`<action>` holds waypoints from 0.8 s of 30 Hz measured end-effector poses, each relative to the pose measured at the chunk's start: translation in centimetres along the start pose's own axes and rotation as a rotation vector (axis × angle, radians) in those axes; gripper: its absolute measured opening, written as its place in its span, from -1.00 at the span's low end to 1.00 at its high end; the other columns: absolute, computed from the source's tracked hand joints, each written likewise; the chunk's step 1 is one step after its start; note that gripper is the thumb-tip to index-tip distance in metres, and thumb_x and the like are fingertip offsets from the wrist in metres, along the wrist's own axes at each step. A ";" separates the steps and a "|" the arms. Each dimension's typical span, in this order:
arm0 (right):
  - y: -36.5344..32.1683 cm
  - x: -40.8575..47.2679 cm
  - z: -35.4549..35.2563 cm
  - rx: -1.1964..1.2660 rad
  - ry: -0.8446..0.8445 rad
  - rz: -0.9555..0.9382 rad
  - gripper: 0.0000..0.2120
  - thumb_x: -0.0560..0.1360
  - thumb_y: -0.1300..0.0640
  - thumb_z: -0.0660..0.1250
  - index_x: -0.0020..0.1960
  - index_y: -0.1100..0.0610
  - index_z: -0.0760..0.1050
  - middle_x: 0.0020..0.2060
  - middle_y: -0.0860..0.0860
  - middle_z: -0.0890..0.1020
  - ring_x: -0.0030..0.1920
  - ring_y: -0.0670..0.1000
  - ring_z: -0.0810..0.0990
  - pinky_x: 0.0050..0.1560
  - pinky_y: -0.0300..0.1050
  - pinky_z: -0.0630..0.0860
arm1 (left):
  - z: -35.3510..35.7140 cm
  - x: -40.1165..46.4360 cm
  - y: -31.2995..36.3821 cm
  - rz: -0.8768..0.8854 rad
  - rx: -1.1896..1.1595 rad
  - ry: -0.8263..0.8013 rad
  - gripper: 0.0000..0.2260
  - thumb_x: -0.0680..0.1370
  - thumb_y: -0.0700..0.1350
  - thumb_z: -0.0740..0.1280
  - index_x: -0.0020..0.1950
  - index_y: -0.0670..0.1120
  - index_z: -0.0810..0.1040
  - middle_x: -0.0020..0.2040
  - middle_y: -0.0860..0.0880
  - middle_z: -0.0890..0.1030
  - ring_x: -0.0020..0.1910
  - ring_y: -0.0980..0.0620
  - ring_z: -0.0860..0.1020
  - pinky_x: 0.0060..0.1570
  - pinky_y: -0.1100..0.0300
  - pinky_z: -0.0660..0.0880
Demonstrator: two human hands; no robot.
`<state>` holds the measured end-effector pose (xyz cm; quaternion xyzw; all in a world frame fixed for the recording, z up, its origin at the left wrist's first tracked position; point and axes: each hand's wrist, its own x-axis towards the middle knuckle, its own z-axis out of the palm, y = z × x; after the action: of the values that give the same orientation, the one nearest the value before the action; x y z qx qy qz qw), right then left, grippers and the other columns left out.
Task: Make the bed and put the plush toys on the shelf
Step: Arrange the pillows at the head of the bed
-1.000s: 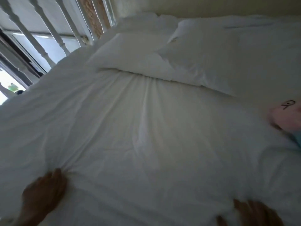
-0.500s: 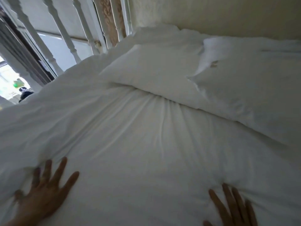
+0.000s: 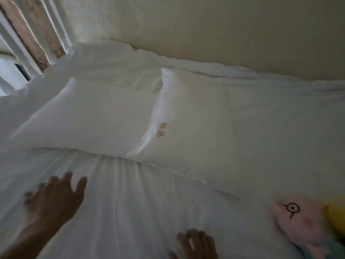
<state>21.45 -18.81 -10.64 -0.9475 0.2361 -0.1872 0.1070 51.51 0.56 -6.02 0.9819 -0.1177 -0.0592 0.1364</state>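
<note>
A white sheet [image 3: 134, 206] covers the bed, creased in long folds running toward two white pillows. The left pillow [image 3: 89, 120] lies beside the right pillow [image 3: 214, 131], which carries small gold embroidery. My left hand [image 3: 54, 199] lies flat on the sheet at the lower left with its fingers spread. My right hand [image 3: 196, 243] presses flat on the sheet at the bottom edge, partly cut off. A pink plush toy [image 3: 298, 219] with a drawn round eye lies at the lower right, touching a yellow plush [image 3: 334, 219] at the frame's edge.
A cream wall [image 3: 205, 30] runs along the far side of the bed behind the pillows. White railing posts [image 3: 7, 34] and a patterned brown panel [image 3: 35, 36] stand at the upper left, beyond the bed's corner.
Both hands have slid forward over the sheet toward the pillows. My view has swung right, so the plush toys are back in sight and the railing has mostly left.
</note>
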 end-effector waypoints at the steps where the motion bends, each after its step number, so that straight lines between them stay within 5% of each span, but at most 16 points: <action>1: 1.3 2.4 -0.4 0.007 0.138 -0.132 -0.77 0.50 -0.17 0.33 -0.08 -0.01 0.58 -0.15 0.00 0.51 -0.28 0.13 0.56 -0.19 0.00 0.37 | -0.6 1.4 5.5 0.117 0.023 -0.052 -0.21 0.50 0.53 -0.09 0.48 0.06 0.44 0.34 -0.25 0.55 0.24 -0.35 0.55 0.23 -0.26 0.46; 3: 3.6 10.1 -3.5 0.034 0.272 -0.075 -0.76 0.58 -0.07 0.26 -0.05 0.05 0.60 -0.13 0.04 0.57 -0.15 0.18 0.53 -0.14 0.05 0.41 | -2.0 2.1 16.3 0.205 -0.079 0.029 -0.39 0.56 0.45 0.02 0.55 0.25 0.28 0.54 -0.11 0.37 0.43 -0.27 0.43 0.32 -0.25 0.38; 5: 8.2 19.3 -4.7 -0.083 0.280 0.139 -0.67 0.61 -0.16 0.18 0.24 -0.04 0.54 0.11 0.08 0.57 0.09 0.21 0.51 0.07 0.12 0.41 | -2.2 3.7 25.9 0.301 -0.228 -0.069 -0.36 0.51 0.50 0.09 0.56 0.33 0.19 0.59 -0.08 0.27 0.50 -0.25 0.35 0.38 -0.24 0.33; 7: 11.6 24.2 -3.8 -0.104 -0.075 0.419 -0.42 0.53 -0.44 0.03 0.50 -0.31 0.17 0.47 0.08 0.34 0.46 0.25 0.26 0.41 0.30 0.18 | 0.5 4.9 30.7 0.286 -0.186 -0.237 -0.25 0.43 0.56 0.16 0.57 0.39 0.07 0.63 -0.12 0.17 0.53 -0.29 0.28 0.44 -0.26 0.29; 9: 14.2 26.2 -1.4 0.095 -0.344 0.584 -0.22 0.33 -0.66 0.00 0.47 -0.50 -0.13 0.61 0.00 0.03 0.58 0.27 0.00 0.47 0.43 -0.05 | 3.3 4.5 31.2 0.268 -0.031 -0.327 -0.15 0.39 0.56 0.24 0.57 0.43 -0.08 0.66 -0.17 0.00 0.56 -0.34 0.16 0.46 -0.32 0.24; 11: 15.5 26.0 0.7 0.229 -0.412 0.703 -0.15 0.25 -0.69 0.08 0.43 -0.55 -0.19 0.60 0.08 0.01 0.54 0.32 0.09 0.46 0.41 0.08 | 5.5 3.7 30.2 0.212 0.009 -0.334 -0.11 0.38 0.53 0.29 0.54 0.47 -0.19 0.64 -0.25 -0.06 0.57 -0.35 0.11 0.45 -0.33 0.23; 13: 15.3 24.5 1.8 0.248 -0.370 0.675 -0.24 0.34 -0.60 0.14 0.44 -0.52 -0.10 0.46 0.21 0.20 0.40 0.32 0.29 0.39 0.27 0.27 | 6.5 2.9 29.0 0.194 0.026 -0.271 -0.11 0.42 0.46 0.33 0.55 0.46 -0.20 0.56 -0.31 0.14 0.50 -0.33 0.24 0.40 -0.26 0.29; 18: 13.3 21.3 -2.4 0.257 -0.173 0.462 -0.66 0.59 -0.26 0.20 0.32 -0.20 0.33 0.01 0.08 0.66 0.04 0.18 0.65 -0.03 -0.02 0.49 | 2.5 0.2 27.7 0.491 -0.104 -0.227 -0.36 0.53 0.03 0.39 0.55 0.29 0.21 0.28 -0.13 0.48 0.25 -0.22 0.53 0.24 -0.04 0.48; 21: 8.3 15.2 -9.3 0.233 -0.051 0.488 -0.63 0.59 -0.26 0.19 0.33 -0.15 0.41 -0.03 0.05 0.71 0.01 0.17 0.67 -0.02 -0.03 0.54 | -4.2 -4.6 24.7 0.574 -0.135 -0.265 -0.38 0.50 0.09 0.42 0.51 0.31 0.29 0.25 -0.05 0.50 0.20 -0.16 0.56 0.17 0.02 0.50; 24: 2.3 4.8 -15.3 0.247 -0.154 0.599 -0.55 0.54 -0.37 0.06 0.31 -0.20 0.39 -0.07 -0.01 0.71 0.00 0.09 0.68 -0.04 -0.06 0.55 | -9.9 -12.5 18.9 0.658 -0.112 -0.341 -0.36 0.46 0.22 0.39 0.49 0.41 0.24 0.19 0.07 0.46 0.17 -0.05 0.55 0.18 0.05 0.51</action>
<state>18.28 -24.91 4.07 -0.8272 0.4709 -0.1024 0.2891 36.84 -11.55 9.81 0.8584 -0.4447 -0.1814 0.1800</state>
